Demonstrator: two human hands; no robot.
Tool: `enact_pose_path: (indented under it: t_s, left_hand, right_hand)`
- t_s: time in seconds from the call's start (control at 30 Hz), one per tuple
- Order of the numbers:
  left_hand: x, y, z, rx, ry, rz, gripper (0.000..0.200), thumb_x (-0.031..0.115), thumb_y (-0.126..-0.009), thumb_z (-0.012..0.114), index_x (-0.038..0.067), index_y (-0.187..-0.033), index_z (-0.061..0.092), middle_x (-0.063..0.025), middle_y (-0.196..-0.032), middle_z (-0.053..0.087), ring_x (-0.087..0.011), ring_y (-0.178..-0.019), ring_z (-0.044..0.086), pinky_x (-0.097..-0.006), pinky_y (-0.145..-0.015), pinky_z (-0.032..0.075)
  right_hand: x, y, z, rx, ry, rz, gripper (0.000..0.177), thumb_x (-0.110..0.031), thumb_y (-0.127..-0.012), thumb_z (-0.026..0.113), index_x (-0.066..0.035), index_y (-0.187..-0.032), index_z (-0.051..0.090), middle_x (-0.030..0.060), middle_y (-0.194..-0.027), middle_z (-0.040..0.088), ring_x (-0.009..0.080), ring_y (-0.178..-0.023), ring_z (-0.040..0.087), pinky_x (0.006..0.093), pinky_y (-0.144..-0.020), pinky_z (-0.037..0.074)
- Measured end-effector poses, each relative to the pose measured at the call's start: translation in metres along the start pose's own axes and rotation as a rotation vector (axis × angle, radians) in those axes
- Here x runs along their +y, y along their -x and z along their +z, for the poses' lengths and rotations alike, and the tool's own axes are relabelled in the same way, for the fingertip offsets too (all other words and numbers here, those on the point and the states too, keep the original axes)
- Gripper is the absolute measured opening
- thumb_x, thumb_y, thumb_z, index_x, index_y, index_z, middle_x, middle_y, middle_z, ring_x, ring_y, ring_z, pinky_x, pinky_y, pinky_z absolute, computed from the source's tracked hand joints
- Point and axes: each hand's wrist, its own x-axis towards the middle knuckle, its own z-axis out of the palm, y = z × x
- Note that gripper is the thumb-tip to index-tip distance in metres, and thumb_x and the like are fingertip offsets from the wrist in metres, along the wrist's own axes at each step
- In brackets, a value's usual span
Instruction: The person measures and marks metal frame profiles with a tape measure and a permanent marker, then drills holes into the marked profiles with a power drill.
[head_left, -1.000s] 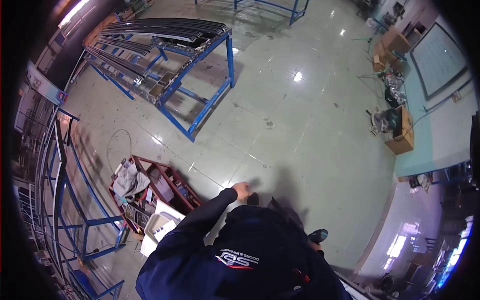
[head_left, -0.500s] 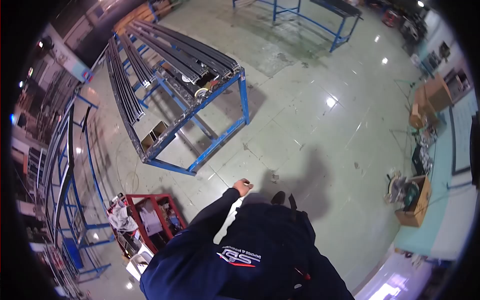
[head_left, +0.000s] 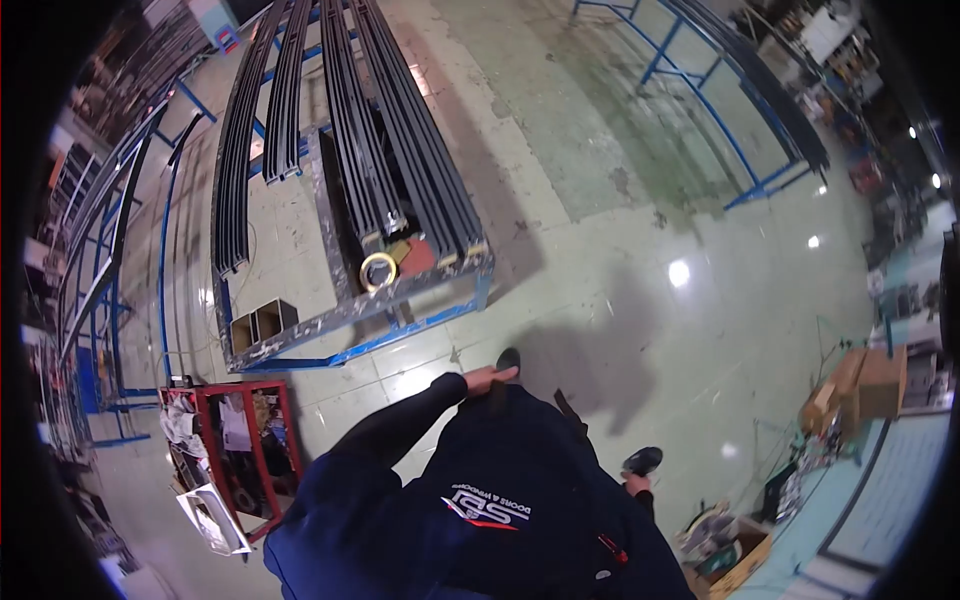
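Observation:
My left hand [head_left: 488,381] hangs in front of my dark blue jacket [head_left: 400,520], fingers loosely stretched with nothing in them. Just past its fingertips shows the toe of a dark shoe [head_left: 509,359]. At my right side, part of my right hand [head_left: 636,484] shows below a dark rounded shape that looks like my other shoe [head_left: 643,460]; its fingers are mostly hidden. Ahead stands a blue metal work table [head_left: 400,308] bearing long dark grooved profiles [head_left: 425,150]. A roll of tape [head_left: 366,284] lies at its near end.
A red-framed cart [head_left: 279,440] with assorted items stands to the left, a white container [head_left: 210,520] beside it. Blue racks [head_left: 165,260] run along the far left. Another blue table [head_left: 745,120] stands far right. Cardboard boxes [head_left: 880,383] and a tool-filled box [head_left: 745,570] line the right.
My view has turned to the right and moved nearer the table, which now fills more of the upper left. My left hand has straightened its fingers; my right hand has come into view.

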Motion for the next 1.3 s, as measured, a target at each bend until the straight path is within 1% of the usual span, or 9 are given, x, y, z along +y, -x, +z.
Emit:
enact_pose_path:
  t_s: [0.13,0.3,0.47,0.6,0.77,0.93,1.13,1.2,1.3]
  left_hand:
    - [0.191,-0.034,-0.079,0.149,-0.086,0.300,0.083,0.067,-0.093,0.057,-0.003,-0.137,0.054,-0.0188,-0.123,0.066,-0.0253,-0.115,0.062,-0.0376,-0.099,0.048]
    - [0.340,-0.075,-0.231,1.035,-0.470,0.487,0.075,0.049,-0.090,0.069,-0.003,-0.139,0.050,-0.0261,-0.140,0.054,-0.0385,-0.130,0.053,-0.0437,-0.108,0.044]
    - [0.341,-0.112,-0.371,1.864,-0.543,-0.073,0.089,0.051,-0.078,0.079,0.003,-0.145,0.044,-0.0283,-0.150,0.040,-0.0451,-0.141,0.036,-0.0564,-0.112,0.034]
    - [0.328,-0.114,-0.404,1.871,-0.209,-0.695,0.115,0.051,-0.072,0.084,0.008,-0.158,0.021,-0.0275,-0.164,0.015,-0.0450,-0.153,0.012,-0.0625,-0.120,0.013]
    - [0.310,-0.122,-0.430,2.083,-0.143,-0.682,0.104,0.051,-0.072,0.083,0.006,-0.152,0.036,-0.0216,-0.152,0.039,-0.0389,-0.143,0.034,-0.0541,-0.118,0.025]
    - [0.353,-0.138,-0.516,2.192,-0.243,-0.734,0.101,0.048,-0.080,0.078,0.004,-0.156,0.028,-0.0242,-0.154,0.034,-0.0411,-0.146,0.029,-0.0597,-0.120,0.019]
    - [0.441,-0.162,-0.694,2.271,-0.116,-0.128,0.081,0.033,-0.084,0.077,-0.002,-0.146,0.039,-0.0288,-0.149,0.041,-0.0431,-0.139,0.038,-0.0484,-0.115,0.032]
    - [0.481,-0.178,-0.744,2.057,0.110,0.121,0.068,0.032,-0.087,0.076,-0.003,-0.138,0.049,-0.0270,-0.138,0.054,-0.0400,-0.129,0.052,-0.0455,-0.109,0.041]
    - [0.516,-0.196,-0.784,1.582,0.348,0.299,0.058,0.037,-0.090,0.073,-0.002,-0.130,0.057,-0.0232,-0.122,0.066,-0.0351,-0.114,0.065,-0.0435,-0.098,0.051]
  right_hand:
    - [-0.146,-0.022,0.025,-0.173,0.099,-0.007,0.036,-0.011,-0.076,0.078,0.001,-0.107,0.063,0.0115,-0.078,0.064,0.0237,-0.062,0.062,0.0413,-0.056,0.050]
    - [-0.304,-0.119,0.049,-0.327,0.278,-0.074,0.035,-0.013,-0.076,0.079,0.001,-0.103,0.063,0.0125,-0.077,0.065,0.0239,-0.061,0.063,0.0415,-0.056,0.051]
    - [-0.465,-0.225,0.048,-0.407,0.449,-0.124,0.033,-0.016,-0.075,0.080,0.002,-0.099,0.064,0.0136,-0.076,0.066,0.0241,-0.060,0.064,0.0417,-0.057,0.052]
    - [-0.611,-0.295,0.026,-0.412,0.594,-0.164,0.033,-0.018,-0.075,0.080,0.003,-0.095,0.064,0.0144,-0.075,0.067,0.0242,-0.059,0.064,0.0419,-0.057,0.053]
    - [-0.819,-0.378,-0.009,-0.296,0.881,-0.225,0.033,-0.020,-0.075,0.081,0.003,-0.091,0.064,0.0154,-0.074,0.068,0.0244,-0.058,0.065,0.0421,-0.057,0.054]
    - [-0.996,-0.469,0.040,0.075,0.956,-0.546,0.050,-0.016,-0.068,0.082,0.004,-0.110,0.062,0.0170,-0.088,0.070,0.0322,-0.080,0.071,0.0443,-0.073,0.056]
    - [-1.172,-0.458,0.176,-0.272,0.747,-0.573,0.033,-0.013,-0.074,0.078,-0.001,-0.101,0.065,0.0143,-0.086,0.070,0.0285,-0.072,0.068,0.0423,-0.065,0.054]
    - [-1.229,-0.389,0.234,-0.376,0.625,-0.290,0.030,-0.011,-0.077,0.075,-0.001,-0.105,0.068,0.0141,-0.085,0.070,0.0303,-0.074,0.068,0.0429,-0.067,0.054]
    - [-1.300,-0.357,0.314,-0.483,0.753,-0.360,0.031,-0.011,-0.076,0.076,-0.002,-0.105,0.068,0.0139,-0.085,0.070,0.0293,-0.073,0.068,0.0426,-0.067,0.054]
